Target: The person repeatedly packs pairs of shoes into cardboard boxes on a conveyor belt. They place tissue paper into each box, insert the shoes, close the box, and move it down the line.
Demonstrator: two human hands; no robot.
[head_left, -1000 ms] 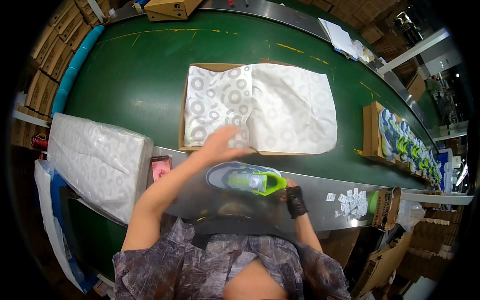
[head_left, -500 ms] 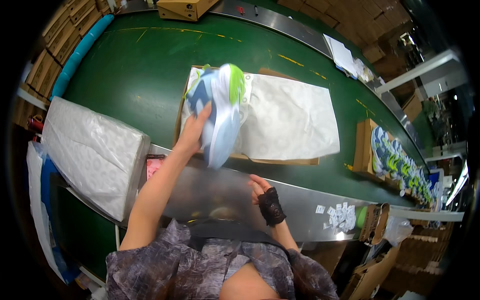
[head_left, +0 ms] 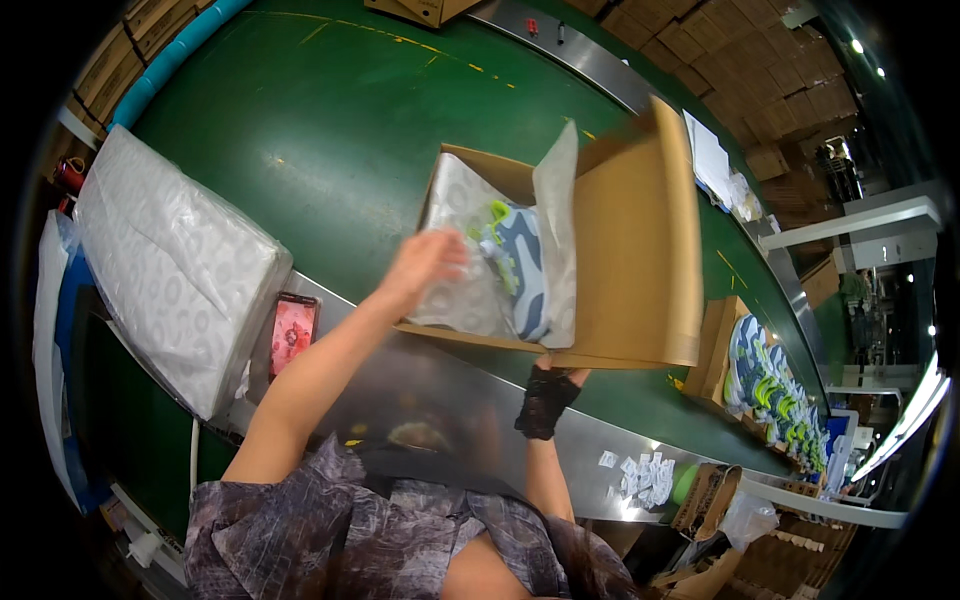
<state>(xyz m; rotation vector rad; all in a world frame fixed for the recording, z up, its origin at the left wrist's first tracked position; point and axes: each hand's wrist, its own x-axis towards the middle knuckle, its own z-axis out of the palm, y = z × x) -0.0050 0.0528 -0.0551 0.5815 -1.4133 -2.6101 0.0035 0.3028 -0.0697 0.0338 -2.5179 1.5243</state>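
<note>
A blue-and-white sneaker with bright green trim (head_left: 522,270) lies in a cardboard shoebox (head_left: 437,170) on the green belt. Patterned white tissue paper (head_left: 462,195) lines the box, and one sheet of it stands up along the shoe's right side. The brown lid (head_left: 640,240) is raised at the right, blurred by motion. My left hand (head_left: 428,268) is over the paper at the box's left, open and empty, its fingers smeared. My right hand (head_left: 560,374), in a black wrist cover (head_left: 547,402), is at the lid's near edge; its fingers are hidden behind the cardboard.
A wrapped stack of tissue paper (head_left: 180,260) lies left, beside a phone (head_left: 293,335). At the right stands a carton (head_left: 715,345) by a row of similar sneakers (head_left: 765,385). Small white packets (head_left: 645,480) lie on the metal ledge (head_left: 590,440).
My left hand has let go of the sneaker, which now lies in the box. The flat tissue sheet is folded up and the lid raised. My right hand has moved up to the lid's edge.
</note>
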